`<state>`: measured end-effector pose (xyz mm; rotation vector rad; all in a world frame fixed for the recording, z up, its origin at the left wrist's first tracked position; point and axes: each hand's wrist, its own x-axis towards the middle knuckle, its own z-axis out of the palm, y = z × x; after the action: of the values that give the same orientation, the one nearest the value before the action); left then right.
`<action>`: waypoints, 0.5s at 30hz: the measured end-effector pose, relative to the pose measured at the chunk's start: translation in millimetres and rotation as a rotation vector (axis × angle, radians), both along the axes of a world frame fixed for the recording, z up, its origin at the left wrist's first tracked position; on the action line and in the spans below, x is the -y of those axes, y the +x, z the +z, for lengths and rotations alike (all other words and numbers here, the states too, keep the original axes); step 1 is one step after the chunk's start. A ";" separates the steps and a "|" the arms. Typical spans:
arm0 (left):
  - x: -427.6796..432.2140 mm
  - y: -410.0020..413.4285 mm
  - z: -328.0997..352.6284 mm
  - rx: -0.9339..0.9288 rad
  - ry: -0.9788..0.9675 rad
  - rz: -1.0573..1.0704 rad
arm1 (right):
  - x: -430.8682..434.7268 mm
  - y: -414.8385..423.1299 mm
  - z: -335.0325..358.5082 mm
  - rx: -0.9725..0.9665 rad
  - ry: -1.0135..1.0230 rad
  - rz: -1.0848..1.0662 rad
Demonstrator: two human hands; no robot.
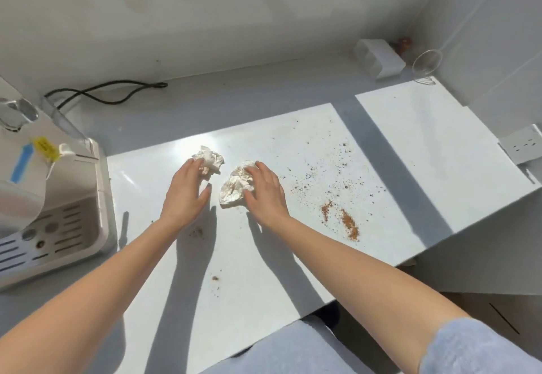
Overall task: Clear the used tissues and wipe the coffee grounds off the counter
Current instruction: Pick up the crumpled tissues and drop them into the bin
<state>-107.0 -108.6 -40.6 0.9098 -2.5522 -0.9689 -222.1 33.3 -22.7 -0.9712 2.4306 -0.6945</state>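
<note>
Two crumpled white tissues lie on the white counter (293, 256). The left tissue (211, 159) sits under the fingertips of my left hand (185, 193), whose fingers are spread and touch its near edge. The right tissue (234, 187) lies beside my right hand (265, 190), with the fingers resting on its right side and top. Neither tissue is lifted. Brown coffee grounds (349, 222) are scattered to the right of my right hand, thickest in two streaks near the front. Smaller specks of grounds (215, 278) lie between my forearms.
A white coffee machine (52, 212) with a slotted drip tray stands at the left, its black cable (111, 92) behind it. At the back right are a white box (379, 58) and a clear plastic cup (426, 62). A wall socket (523, 146) sits on the right wall.
</note>
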 end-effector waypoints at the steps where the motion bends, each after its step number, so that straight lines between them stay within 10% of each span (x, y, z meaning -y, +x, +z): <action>1: 9.3 -6.9 -0.6 0.049 0.030 0.067 | 8.2 -0.7 -0.7 0.014 0.004 -0.016; 9: 26.5 -49.6 -8.2 0.366 -0.082 0.044 | 33.6 1.6 -21.9 -0.055 0.095 0.035; 15: 21.8 -50.3 -13.6 0.205 -0.205 -0.005 | 18.7 -5.6 -27.7 -0.163 -0.028 0.001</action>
<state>-157.3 -130.4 -54.2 0.9875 -2.7608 -0.6275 -227.7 14.6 -50.5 -1.0784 2.5660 -0.6742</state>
